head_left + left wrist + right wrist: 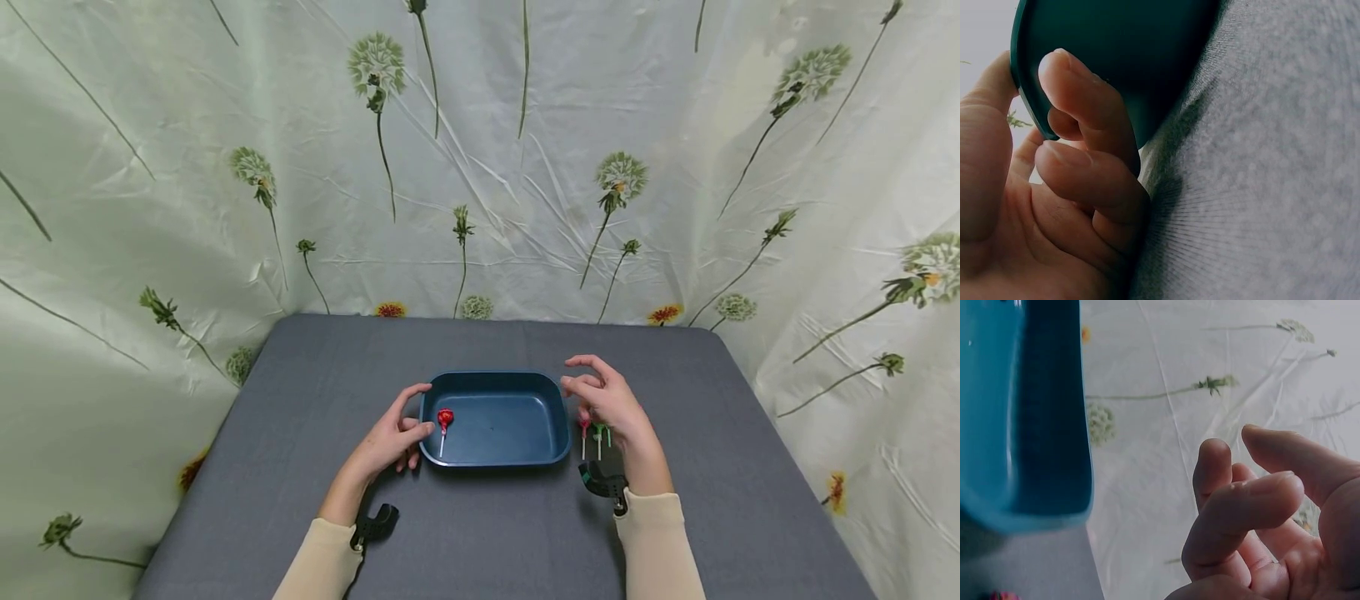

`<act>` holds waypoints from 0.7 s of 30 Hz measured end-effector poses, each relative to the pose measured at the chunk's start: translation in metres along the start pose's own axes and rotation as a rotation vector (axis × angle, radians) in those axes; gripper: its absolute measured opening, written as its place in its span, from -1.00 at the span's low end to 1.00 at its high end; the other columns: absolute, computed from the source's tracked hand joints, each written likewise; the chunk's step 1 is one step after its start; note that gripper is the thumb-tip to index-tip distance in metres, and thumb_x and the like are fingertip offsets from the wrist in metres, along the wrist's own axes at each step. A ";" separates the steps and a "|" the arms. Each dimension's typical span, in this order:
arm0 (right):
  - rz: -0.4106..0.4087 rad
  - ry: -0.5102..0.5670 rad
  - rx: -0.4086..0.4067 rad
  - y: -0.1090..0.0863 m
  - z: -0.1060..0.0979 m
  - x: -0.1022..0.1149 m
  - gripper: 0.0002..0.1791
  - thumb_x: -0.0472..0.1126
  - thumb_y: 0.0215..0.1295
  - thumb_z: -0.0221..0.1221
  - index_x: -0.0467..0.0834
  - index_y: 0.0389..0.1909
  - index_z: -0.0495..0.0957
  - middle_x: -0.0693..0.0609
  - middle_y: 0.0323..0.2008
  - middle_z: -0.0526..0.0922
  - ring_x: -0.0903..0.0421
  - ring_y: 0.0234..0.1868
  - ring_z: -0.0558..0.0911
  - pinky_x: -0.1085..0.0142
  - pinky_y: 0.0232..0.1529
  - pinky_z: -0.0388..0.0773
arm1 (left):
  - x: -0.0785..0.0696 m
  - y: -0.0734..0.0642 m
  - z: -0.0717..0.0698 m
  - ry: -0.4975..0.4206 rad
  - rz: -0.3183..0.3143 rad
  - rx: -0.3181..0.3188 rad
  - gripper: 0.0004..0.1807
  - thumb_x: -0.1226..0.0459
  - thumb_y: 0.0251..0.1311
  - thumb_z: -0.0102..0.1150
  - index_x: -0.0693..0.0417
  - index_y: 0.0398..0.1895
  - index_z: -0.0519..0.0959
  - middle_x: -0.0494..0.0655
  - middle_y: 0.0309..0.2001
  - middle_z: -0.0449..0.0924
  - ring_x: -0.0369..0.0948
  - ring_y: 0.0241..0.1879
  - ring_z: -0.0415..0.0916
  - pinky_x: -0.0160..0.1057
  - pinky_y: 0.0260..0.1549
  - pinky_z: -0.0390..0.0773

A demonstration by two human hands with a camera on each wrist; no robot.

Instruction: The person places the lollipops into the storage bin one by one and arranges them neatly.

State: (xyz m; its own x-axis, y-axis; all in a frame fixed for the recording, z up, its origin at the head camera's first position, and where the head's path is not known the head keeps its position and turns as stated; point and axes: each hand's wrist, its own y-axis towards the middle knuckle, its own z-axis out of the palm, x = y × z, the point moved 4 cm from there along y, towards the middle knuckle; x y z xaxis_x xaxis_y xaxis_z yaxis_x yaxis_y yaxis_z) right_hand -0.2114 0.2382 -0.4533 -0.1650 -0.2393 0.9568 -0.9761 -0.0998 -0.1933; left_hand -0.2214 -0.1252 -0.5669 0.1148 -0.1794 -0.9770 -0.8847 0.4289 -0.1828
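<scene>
**One lollipop (446, 417) in the tray (510, 423), others to its right**

The tray sits about midway across the table (487, 533), its long sides running left to right. Inside, the lollipop lies toward the left end, stick pointing to the person's side. The left hand (386, 437) is at that end, touching the rim. Just right of the tray, more lollipops (584, 423) lie on the table, partly behind the right hand (611, 407) from above. Cloth (495, 183) hangs behind the table and along both sides.
</scene>
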 end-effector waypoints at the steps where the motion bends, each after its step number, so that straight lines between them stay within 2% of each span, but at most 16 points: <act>1: 0.002 0.002 -0.008 -0.001 -0.003 -0.001 -0.52 -0.12 0.56 0.23 -0.18 0.36 0.37 0.16 -0.40 0.69 0.18 -0.64 0.42 0.36 -0.52 0.43 | 0.000 0.000 0.000 0.000 0.001 0.000 -0.26 0.13 0.52 0.24 -0.37 0.61 0.09 -0.02 -0.54 0.56 -0.16 -0.68 0.51 -0.31 -0.71 0.44; 9: 0.025 -0.022 -0.049 -0.011 -0.023 -0.008 -0.50 -0.07 0.57 0.23 -0.15 0.38 0.35 0.20 -0.39 0.69 0.21 -0.61 0.41 0.35 -0.48 0.42 | -0.001 0.000 0.001 0.008 -0.008 0.001 -0.25 0.12 0.52 0.23 -0.36 0.62 0.08 -0.05 -0.52 0.58 -0.16 -0.68 0.51 -0.31 -0.71 0.44; 14: 0.052 -0.034 -0.078 -0.016 -0.035 -0.015 -0.49 -0.05 0.57 0.22 -0.12 0.38 0.33 0.24 -0.40 0.68 0.22 -0.62 0.43 0.36 -0.54 0.35 | -0.001 0.000 0.001 0.019 -0.010 -0.004 -0.25 0.11 0.52 0.23 -0.37 0.62 0.08 -0.06 -0.52 0.58 -0.16 -0.67 0.51 -0.31 -0.70 0.44; 21: 0.072 -0.043 -0.108 -0.022 -0.052 -0.027 -0.46 -0.07 0.59 0.20 -0.15 0.42 0.29 0.24 -0.38 0.68 0.23 -0.61 0.42 0.34 -0.47 0.45 | -0.002 0.000 0.002 0.027 -0.004 -0.008 -0.26 0.12 0.52 0.22 -0.37 0.62 0.09 -0.06 -0.52 0.58 -0.16 -0.67 0.51 -0.31 -0.70 0.45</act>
State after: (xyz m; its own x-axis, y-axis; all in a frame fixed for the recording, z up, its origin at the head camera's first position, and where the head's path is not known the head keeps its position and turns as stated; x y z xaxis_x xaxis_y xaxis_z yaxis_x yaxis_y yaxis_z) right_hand -0.1926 0.2965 -0.4633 -0.2310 -0.2839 0.9306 -0.9719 0.0228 -0.2342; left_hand -0.2206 -0.1235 -0.5652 0.1063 -0.2046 -0.9731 -0.8880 0.4208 -0.1855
